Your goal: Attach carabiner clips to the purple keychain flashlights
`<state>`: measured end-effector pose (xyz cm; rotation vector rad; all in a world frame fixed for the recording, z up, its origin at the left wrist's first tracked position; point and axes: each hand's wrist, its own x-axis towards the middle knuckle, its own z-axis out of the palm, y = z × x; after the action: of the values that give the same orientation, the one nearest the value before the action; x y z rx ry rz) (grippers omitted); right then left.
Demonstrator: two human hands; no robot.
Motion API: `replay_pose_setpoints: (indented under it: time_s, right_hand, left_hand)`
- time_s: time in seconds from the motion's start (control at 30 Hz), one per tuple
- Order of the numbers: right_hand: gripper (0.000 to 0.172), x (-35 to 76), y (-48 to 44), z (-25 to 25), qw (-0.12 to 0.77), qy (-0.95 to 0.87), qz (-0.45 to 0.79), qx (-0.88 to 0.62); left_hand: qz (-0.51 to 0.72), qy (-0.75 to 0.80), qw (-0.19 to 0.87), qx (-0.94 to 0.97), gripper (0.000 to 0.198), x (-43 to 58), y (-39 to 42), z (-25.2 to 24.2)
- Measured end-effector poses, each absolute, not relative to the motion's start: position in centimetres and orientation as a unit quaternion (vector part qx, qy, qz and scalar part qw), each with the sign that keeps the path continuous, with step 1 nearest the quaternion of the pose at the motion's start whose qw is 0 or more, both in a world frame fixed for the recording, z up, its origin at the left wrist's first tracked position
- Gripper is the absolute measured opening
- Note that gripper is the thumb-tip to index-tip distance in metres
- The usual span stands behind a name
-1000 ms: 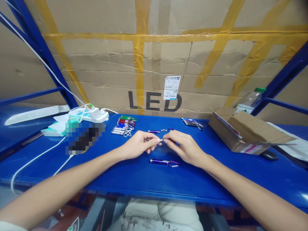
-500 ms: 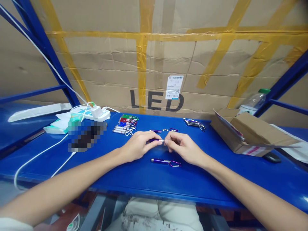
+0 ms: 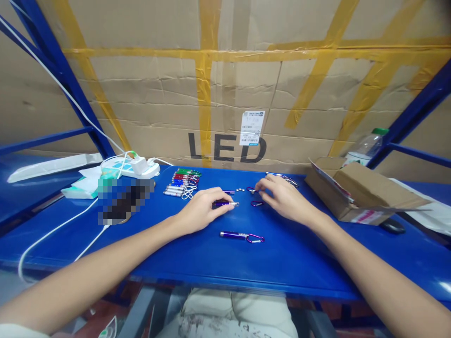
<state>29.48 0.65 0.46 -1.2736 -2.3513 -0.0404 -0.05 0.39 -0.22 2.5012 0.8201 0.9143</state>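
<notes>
In my left hand is a purple penlight body, held flat between thumb and fingers, its bare silver end pointing right. My right hand reaches beyond it, fingertips pinched at a purple carabiner clip with a small silver part. A second purple carabiner clip lies just below those fingers. Another purple tube is partly hidden behind my left hand, beside several small silver button cells. Nearer me rests a whole purple penlight with its clip attached.
Penlights in several colours form a row at the back left. More penlights lie behind my right hand. An open cardboard box stands right, a black mouse beside it. A power strip and white cables are left.
My right hand has left the penlight's silver end and moved back and right to the carabiner clip. The second clip now shows on the table. My left hand still holds the penlight body.
</notes>
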Motion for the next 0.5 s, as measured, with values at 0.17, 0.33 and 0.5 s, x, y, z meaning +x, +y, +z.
replay_pose_setpoints:
  time_s: [0.17,0.33,0.5]
  right_hand:
    - [0.012,30.2,1.0,-0.1,0.147,-0.888,0.035,-0.435]
    - [0.008,30.4,1.1,-0.5,0.154,-0.894,0.089,-0.412]
    - [0.010,30.0,0.9,-0.8,0.180,-0.886,0.086,-0.419]
  left_hand:
    - [0.323,0.305,0.175,0.878,0.020,-0.1,0.6,-0.3]
    - [0.329,0.324,0.190,0.866,0.023,0.0,0.5,-0.2]
    - [0.329,0.322,0.197,0.866,0.026,0.0,0.5,-0.1]
